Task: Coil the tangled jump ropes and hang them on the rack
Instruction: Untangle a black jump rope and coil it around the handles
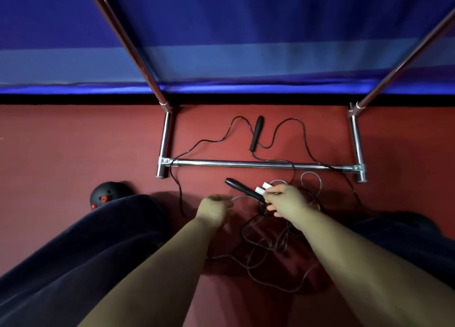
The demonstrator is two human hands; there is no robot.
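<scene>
On red carpet, the right hand (286, 200) grips a black jump-rope handle (242, 188) together with two white handles (263, 187), while the left hand (213, 209) pinches a grey cord (240, 197). At twelve o'clock lies another black handle (256, 132) behind the chrome rack's base bar (258, 164); tangled black cords (268, 243) trail toward six.

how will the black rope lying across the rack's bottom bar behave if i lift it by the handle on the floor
Probably floppy: the black rope lies in loose waves. It may snag, since it crosses the rack's bottom bar twice. The black handle looks rigid and should lift easily.
</scene>
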